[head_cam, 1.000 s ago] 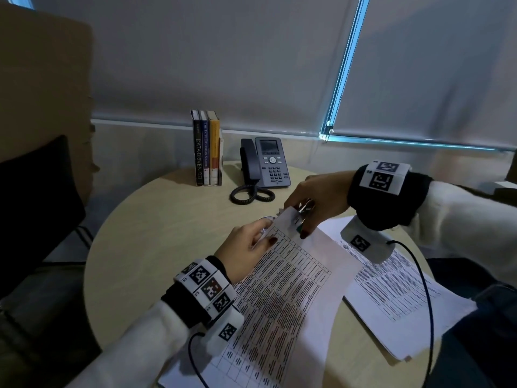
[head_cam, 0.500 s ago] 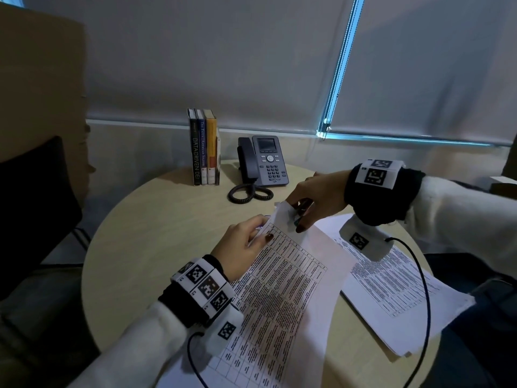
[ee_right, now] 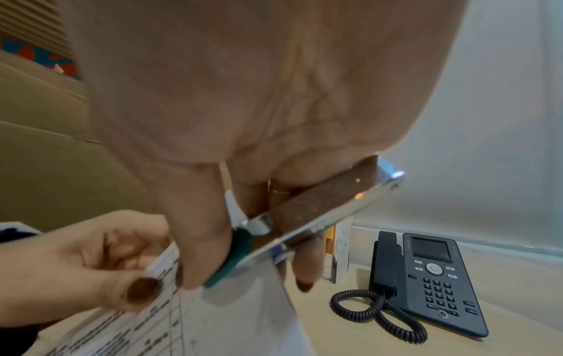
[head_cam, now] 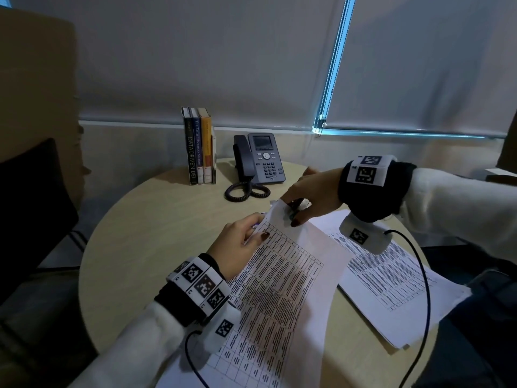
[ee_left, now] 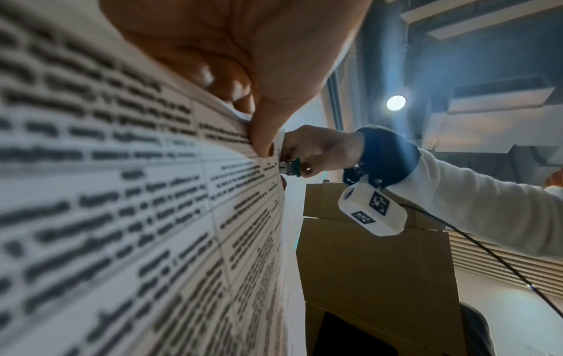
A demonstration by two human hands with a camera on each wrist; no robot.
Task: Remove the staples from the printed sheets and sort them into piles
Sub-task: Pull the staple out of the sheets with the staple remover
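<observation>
Gripping staple remover, right hand (left hand pinching sheets).

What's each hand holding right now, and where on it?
Left hand pinches the stapled sheets by the top corner. Right hand grips a staple remover by its green-padded handles, at that corner.

- My left hand, nails painted dark brown, is pinching white printed sheets gridded with black table text.
- My right hand is squeezing a shiny silver metal staple remover with a teal-green grip.
- Black-and-white square-patterned markers are showing on my white wrist bands.
- A dark grey desk phone is sitting on the pale beige round table.
</observation>
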